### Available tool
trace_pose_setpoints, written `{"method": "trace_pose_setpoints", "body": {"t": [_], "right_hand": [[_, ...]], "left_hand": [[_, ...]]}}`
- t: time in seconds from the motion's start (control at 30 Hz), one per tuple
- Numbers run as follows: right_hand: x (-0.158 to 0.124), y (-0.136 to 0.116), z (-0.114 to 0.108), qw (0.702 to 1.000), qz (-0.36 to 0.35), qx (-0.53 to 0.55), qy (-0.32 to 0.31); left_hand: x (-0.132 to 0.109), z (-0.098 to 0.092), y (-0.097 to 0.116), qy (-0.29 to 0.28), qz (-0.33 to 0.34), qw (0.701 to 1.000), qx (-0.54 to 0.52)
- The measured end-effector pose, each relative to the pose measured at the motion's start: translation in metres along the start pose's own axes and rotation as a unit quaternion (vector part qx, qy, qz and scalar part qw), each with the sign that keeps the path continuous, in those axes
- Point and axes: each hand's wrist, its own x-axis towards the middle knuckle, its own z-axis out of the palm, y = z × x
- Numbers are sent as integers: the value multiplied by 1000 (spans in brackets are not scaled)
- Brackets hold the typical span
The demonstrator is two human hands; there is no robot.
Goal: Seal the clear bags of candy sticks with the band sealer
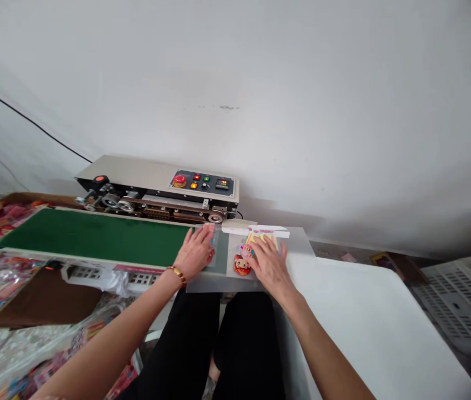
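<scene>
At six o'clock from the hands, nearest of all, black trousers (249, 344) are seen below the work surface. At eight o'clock, low down, a clear bag (69, 347) is filled with colourful packets.

A grey plate (300, 243) is set under both hands. On its left part a small clear packet (212, 256) is covered by the left hand (194, 253), whose fingers are laid out long over it; whether it is pinched cannot be told. A gold-toned bracelet (177, 273) is worn on that wrist. Another packet, printed with a red-haired doll figure (241, 265) and showing yellow strips (260, 239), is touched from above by the right hand (269, 265), its fingers spread wide.

At four o'clock a white tabletop (352, 314) is seen. Just past nine, a green belt (98, 236) is stretched away from the left hand, and at nine an open carton (48, 297) is heaped with packets.

Farther off, between ten and eleven, the machine (139, 169) is fitted with a red button (179, 180). Just past three, pale crates (460, 305) are placed. At twelve the view is closed by a white wall (269, 83).
</scene>
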Motion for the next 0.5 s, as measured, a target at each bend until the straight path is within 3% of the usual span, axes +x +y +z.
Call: {"method": "trace_pose_setpoints", "body": {"t": [0.1,0.2,0.27,0.37,0.5], "right_hand": [[15,-10,2,998,-44,-15,-32],[29,-18,6,994,-99,-5,-48],[37,-23,8,991,-119,15,-58],[44,-26,6,991,-110,45,-66],[32,-6,-1,996,-52,43,-49]], "left_hand": [[-13,-10,-33,7,-21,1000,18],[-16,-12,-41,51,-48,997,12],[-11,-8,-27,70,-18,997,-26],[6,4,14,66,62,992,-83],[27,19,55,60,103,989,-89]]}}
